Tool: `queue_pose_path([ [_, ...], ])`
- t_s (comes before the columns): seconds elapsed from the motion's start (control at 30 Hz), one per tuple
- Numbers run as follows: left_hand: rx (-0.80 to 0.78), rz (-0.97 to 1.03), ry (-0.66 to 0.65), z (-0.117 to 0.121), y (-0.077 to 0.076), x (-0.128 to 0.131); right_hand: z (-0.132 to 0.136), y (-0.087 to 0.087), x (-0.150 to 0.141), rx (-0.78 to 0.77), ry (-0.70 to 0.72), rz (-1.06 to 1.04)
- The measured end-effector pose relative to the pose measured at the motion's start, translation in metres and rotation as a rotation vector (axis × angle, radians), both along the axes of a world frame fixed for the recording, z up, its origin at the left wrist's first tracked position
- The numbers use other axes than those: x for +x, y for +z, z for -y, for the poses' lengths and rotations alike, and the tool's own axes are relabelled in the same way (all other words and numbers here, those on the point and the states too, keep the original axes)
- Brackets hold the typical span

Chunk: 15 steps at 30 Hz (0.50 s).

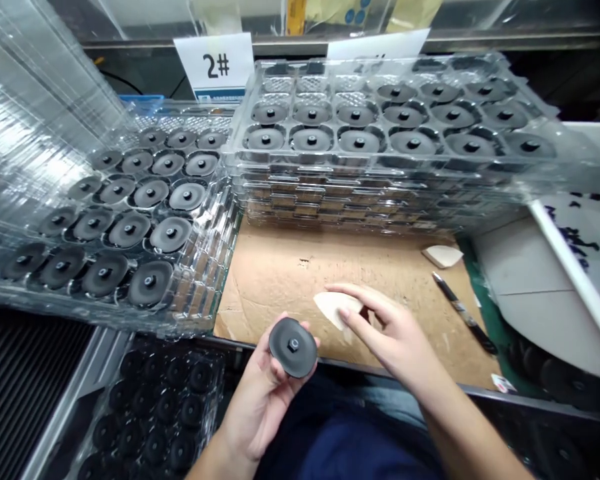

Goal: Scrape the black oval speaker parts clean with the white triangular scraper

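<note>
My left hand (265,400) holds a black rubber-looking disc (283,350) with a small metal nut-like stud at its centre, face up, fingers around its rim and underside. To its right, my right hand (385,327) pinches a cream-coloured, pointed-oval pad (333,308) between thumb and fingers. The pad is apart from the disc, just above the cardboard sheet (275,267). A second cream pad (443,256) lies on the cardboard's far right, with a black pen (463,310) near it.
Stacked clear plastic trays (380,160) with similar discs stand at the back; another tray stack (180,293) stands at the left. A lower tray of discs (155,407) sits bottom left. A white box (525,267) is at right. A "2#" sign (215,65) hangs behind.
</note>
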<state>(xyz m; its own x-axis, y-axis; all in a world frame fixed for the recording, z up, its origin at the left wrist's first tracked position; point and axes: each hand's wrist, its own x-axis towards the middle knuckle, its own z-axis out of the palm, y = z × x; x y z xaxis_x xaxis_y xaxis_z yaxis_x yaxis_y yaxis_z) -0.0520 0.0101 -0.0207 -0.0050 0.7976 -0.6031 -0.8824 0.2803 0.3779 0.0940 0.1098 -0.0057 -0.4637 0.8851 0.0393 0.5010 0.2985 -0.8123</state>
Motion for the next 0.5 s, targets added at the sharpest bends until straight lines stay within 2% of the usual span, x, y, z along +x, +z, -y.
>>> queue_pose_path([
  [0.1,-0.044,-0.065,-0.053,-0.005,0.004,0.008,0.024,0.032,-0.005,0.172,0.071,-0.157],
  [0.17,-0.029,-0.078,-0.094,-0.007,0.007,0.013,0.035,0.043,-0.005,0.202,0.178,-0.184],
  [0.27,-0.015,-0.112,-0.083,-0.009,0.012,0.02,0.039,0.049,-0.001,0.099,0.269,-0.091],
  [0.4,0.0,-0.121,-0.146,-0.011,0.023,0.031,0.036,0.048,0.005,0.283,0.112,-0.153],
  [0.43,0.028,-0.113,-0.165,-0.012,0.025,0.032,0.038,0.048,0.01,0.297,0.117,-0.193],
  [0.5,0.073,-0.102,-0.179,-0.012,0.029,0.033,0.042,0.049,0.025,0.222,0.221,-0.193],
])
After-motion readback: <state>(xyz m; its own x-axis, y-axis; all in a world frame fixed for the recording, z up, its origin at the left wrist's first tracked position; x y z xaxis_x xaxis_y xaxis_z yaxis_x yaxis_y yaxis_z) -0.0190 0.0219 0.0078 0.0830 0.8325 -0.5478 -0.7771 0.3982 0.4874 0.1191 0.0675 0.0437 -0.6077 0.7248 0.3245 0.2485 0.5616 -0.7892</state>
